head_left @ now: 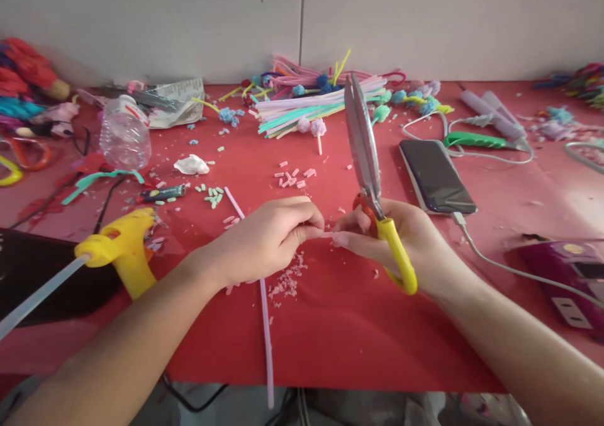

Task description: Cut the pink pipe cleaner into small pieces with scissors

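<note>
Near edge of the desk [340, 350]: crossed by an overhanging lilac stick [265, 338].
Pink crumbs [287, 282]: scattered just right of the stick, nearer than both hands.
Left hand [264, 237]: grip closed in a pinch on a small pale pink piece [329, 235].
Right hand [415, 243]: grip closed around scissors [363, 143], seemingly pinching the piece's right end too.
Pale pink piece: between both sets of fingertips, above mid-desk.
Pinch: probably the step in hand, working the piece by fingertip.
Blades: pointing up and far; for any cut, would need turning toward the piece, clear of fingers.
Green bits [213, 196]: loose, far left of the left hand.
Pink bits [295, 177]: loose, farther than both hands.
Stick bundle [302, 111]: near the wall.
</note>
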`<state>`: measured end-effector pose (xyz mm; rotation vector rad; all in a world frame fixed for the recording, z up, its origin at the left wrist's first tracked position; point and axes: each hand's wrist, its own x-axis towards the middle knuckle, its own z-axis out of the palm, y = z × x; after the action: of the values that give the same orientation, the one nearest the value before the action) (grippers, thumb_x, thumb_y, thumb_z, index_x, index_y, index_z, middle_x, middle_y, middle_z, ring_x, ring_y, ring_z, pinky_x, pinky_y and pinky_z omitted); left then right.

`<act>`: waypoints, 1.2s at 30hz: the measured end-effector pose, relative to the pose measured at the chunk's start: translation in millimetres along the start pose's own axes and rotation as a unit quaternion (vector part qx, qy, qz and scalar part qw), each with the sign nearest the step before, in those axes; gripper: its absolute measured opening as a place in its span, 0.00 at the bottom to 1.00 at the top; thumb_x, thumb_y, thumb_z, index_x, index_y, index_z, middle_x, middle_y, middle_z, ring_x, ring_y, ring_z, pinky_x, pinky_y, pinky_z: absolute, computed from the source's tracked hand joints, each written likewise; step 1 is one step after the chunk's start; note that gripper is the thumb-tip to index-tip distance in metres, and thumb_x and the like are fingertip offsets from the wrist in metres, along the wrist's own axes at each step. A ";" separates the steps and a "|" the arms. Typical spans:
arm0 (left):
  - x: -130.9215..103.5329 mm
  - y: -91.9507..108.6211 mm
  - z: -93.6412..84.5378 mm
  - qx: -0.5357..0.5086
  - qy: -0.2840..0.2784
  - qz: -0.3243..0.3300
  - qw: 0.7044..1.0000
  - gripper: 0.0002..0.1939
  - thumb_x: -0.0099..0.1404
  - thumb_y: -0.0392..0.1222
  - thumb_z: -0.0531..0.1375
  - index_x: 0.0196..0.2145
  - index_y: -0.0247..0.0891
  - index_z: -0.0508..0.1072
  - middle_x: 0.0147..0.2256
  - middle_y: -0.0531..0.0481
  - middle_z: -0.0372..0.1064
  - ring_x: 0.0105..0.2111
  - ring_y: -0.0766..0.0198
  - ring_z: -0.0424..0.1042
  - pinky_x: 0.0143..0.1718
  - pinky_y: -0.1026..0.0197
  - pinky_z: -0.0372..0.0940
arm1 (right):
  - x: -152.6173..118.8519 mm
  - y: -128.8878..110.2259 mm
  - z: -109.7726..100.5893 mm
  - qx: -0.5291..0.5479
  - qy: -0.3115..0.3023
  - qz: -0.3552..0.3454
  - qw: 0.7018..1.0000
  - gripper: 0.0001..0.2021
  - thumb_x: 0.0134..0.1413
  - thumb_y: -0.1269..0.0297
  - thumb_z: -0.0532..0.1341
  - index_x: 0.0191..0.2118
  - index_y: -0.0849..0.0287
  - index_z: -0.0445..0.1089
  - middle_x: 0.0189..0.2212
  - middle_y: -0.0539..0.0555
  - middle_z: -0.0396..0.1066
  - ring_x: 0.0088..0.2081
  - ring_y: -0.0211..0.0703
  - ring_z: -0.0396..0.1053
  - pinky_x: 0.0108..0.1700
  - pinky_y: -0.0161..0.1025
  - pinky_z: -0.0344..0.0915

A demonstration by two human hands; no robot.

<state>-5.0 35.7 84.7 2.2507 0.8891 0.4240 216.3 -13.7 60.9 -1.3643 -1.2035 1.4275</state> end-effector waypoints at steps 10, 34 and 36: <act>-4.1 -2.5 -3.2 -0.021 0.037 0.010 0.999 0.03 0.74 0.39 0.62 0.40 0.40 0.76 0.39 0.54 0.76 0.39 0.69 0.75 0.43 0.65 0.67 | 2.5 5.1 -2.9 0.010 0.034 -0.023 0.999 0.26 0.38 0.52 0.81 0.28 0.53 0.62 0.32 0.50 0.77 0.34 0.44 0.75 0.38 0.41 0.71; -0.7 1.7 11.0 0.002 0.064 0.067 0.996 0.05 0.72 0.35 0.63 0.38 0.38 0.79 0.36 0.52 0.77 0.35 0.69 0.75 0.38 0.65 0.68 | -0.2 5.0 1.1 -0.018 0.024 -0.036 0.999 0.27 0.39 0.47 0.79 0.29 0.53 0.62 0.29 0.52 0.75 0.30 0.43 0.71 0.29 0.38 0.67; -1.4 1.1 9.0 0.004 0.074 0.074 0.995 0.06 0.73 0.34 0.62 0.38 0.38 0.80 0.37 0.51 0.78 0.36 0.68 0.76 0.39 0.64 0.69 | 0.0 5.6 -1.0 -0.032 0.030 -0.043 0.998 0.27 0.39 0.47 0.79 0.29 0.53 0.63 0.27 0.50 0.72 0.27 0.40 0.67 0.26 0.37 0.63</act>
<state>-0.9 29.9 79.0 2.3245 0.8022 0.6634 217.7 -14.9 55.5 -1.3727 -1.2628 1.2892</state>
